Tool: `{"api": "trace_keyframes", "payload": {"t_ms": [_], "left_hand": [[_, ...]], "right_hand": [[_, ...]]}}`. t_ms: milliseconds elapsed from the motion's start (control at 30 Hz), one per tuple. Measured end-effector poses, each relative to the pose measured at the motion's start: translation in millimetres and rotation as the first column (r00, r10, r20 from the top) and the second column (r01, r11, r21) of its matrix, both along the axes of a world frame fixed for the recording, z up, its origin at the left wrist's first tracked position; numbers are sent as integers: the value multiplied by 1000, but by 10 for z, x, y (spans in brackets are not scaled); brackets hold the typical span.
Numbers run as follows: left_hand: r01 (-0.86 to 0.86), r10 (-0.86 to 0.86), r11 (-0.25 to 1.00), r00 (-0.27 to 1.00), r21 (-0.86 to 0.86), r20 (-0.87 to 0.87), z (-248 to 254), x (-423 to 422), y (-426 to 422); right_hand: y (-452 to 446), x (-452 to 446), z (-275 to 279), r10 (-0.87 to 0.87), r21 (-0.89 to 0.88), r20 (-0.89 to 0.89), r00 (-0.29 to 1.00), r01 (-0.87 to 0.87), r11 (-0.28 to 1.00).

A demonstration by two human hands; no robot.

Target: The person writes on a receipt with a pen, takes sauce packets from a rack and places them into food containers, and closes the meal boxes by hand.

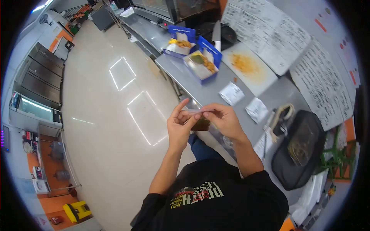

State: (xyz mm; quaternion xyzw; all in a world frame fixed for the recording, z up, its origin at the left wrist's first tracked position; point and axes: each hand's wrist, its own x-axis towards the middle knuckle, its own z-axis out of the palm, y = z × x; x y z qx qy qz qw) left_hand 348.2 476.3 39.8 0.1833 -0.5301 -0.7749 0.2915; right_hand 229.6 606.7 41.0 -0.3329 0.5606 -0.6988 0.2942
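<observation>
My left hand (180, 124) and my right hand (222, 120) meet in front of my body, just off the table's edge. Between them they pinch the top of a small clear bag (201, 124) with something dark greenish-brown inside. Two blue boxes with food, one farther back (180, 46) and one nearer (201, 65), stand open on the steel table (181, 73). Two white wrapped packets, one (231, 93) beside the cutting board and another (257, 110) closer to me, lie right of my hands.
A knife (217, 36) lies by the stained white cutting board (250, 69). Handwritten sheets (266, 30) hang on the wall. A black bag (298, 150) rests at the table's right end. Tiled floor (115, 107) stretches to the left.
</observation>
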Motion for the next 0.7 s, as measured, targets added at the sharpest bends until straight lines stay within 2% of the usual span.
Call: {"api": "trace_keyframes", "payload": {"t_ms": [100, 133, 233, 333, 367, 433, 467, 533, 600, 700], "left_hand": [[59, -60, 997, 998, 40, 15, -179, -216, -853], [38, -43, 998, 993, 40, 114, -101, -349, -1106], [34, -29, 999, 971, -16, 236, -66, -682, -1861], [14, -67, 983, 957, 183, 283, -248, -996, -2540], [-13, -44, 983, 951, 181, 305, -269, -1125, -2657], [-52, -10, 985, 936, 167, 353, -272, -1375, -2878], [-15, -51, 981, 942, 191, 333, -306, -1493, -3012], [21, -109, 963, 942, 269, 319, -381, -1779, -3255], [86, -196, 942, 925, 324, 326, -468, -2050, -3515], [222, -359, 900, 866, 376, 349, -538, -2468, -3911]], "right_hand": [[-779, -376, -217, 99, 8, 108, 989, -100, 995], [-1062, -552, -218, 125, 16, 124, 984, -128, 992], [-1838, -872, -189, 54, -14, 262, 963, -52, 999], [-2432, -1148, -291, -2, 53, 314, 949, -16, 998], [-2590, -1223, -328, -26, 72, 333, 943, 2, 997], [-2871, -1308, -493, -186, 134, 212, 959, 160, 978], [-2980, -1357, -532, -268, 157, 146, 952, 245, 957], [-3092, -1458, -474, -296, 192, -126, 947, 316, 929], [-3266, -1566, -339, -296, 208, -372, 880, 390, 897], [-3477, -1821, -423, -264, 240, -575, 775, 468, 851]]}}
